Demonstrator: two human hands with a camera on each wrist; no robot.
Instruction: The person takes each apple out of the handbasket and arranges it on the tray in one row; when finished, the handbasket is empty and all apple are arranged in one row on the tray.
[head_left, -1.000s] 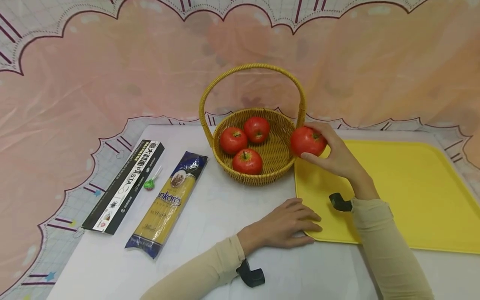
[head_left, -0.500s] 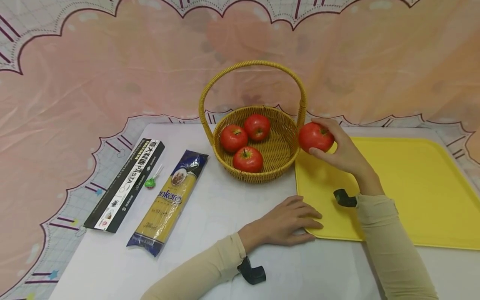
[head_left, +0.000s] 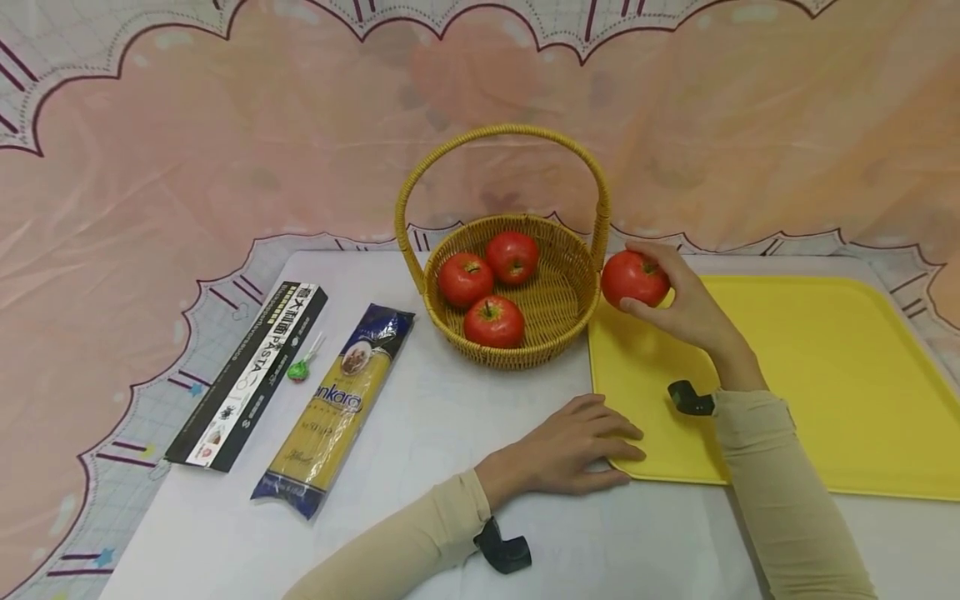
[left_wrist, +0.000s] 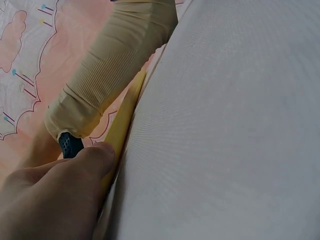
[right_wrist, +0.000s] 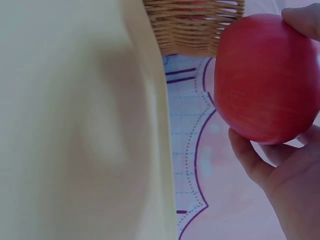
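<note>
Apple (head_left: 630, 279) shifted rightward, gripped in right hand (head_left: 692, 310).

Perhaps a makeshift filming corner: white table (head_left: 450, 408), printed backdrop (head_left: 225, 167) (cloud-edged).

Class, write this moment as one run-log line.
right hand: holds apple beside basket | left hand: rests at yellow tray corner | basket: three apples inside

Beyond your right fingers (head_left: 658, 253) you have a creased peach-pink backdrop (head_left: 300, 150), its pale borders (head_left: 75, 37) scalloped in dark purple. Just short of your left fingers (head_left: 611, 427) spreads a white tabletop (head_left: 442, 412), perhaps cloth-covered; the dim left wrist view leaves that unclear.
</note>
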